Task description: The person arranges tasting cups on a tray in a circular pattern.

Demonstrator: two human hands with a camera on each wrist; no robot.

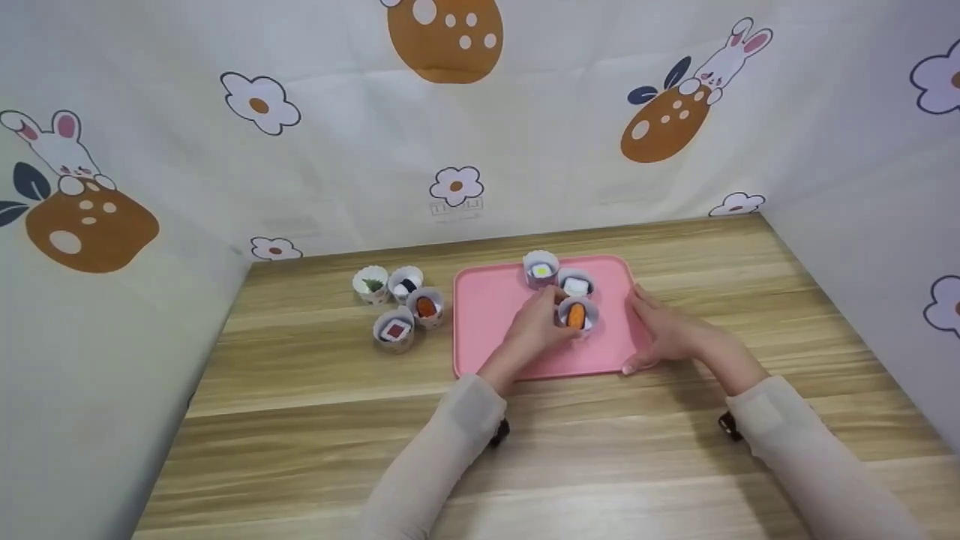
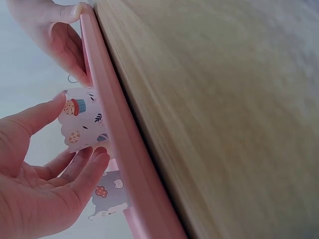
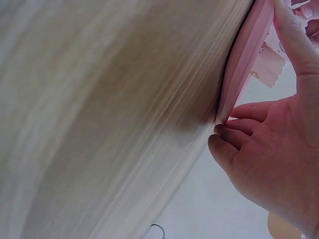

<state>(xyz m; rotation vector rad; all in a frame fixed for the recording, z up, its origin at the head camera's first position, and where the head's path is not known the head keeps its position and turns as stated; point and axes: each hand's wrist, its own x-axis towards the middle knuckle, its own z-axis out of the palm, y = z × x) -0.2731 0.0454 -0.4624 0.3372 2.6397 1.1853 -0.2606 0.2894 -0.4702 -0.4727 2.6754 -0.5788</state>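
Observation:
On the right half of the pink tray [image 1: 487, 322] stands a paper cup [image 2: 82, 119] with an orange-topped toy sushi [image 1: 576, 316] in it. My left hand [image 1: 535, 324] holds this cup, thumb on one side and fingers on the other. Behind it on the tray are a cup with a white-topped piece [image 1: 577, 286] and a cup with a white and yellow roll [image 1: 541, 271]. At the tray's right end my right hand [image 1: 671, 330] grips the rim, its thumb by the near corner and its fingers along the side.
Left of the tray, several paper cups stand close together on the wooden table [image 1: 337, 435]: a green-topped piece [image 1: 372, 286], a black-banded one [image 1: 406, 286], a red-orange one [image 1: 426, 307] and a red-centred roll [image 1: 395, 331]. A patterned cloth [image 1: 360, 165] hangs around the table's back and sides.

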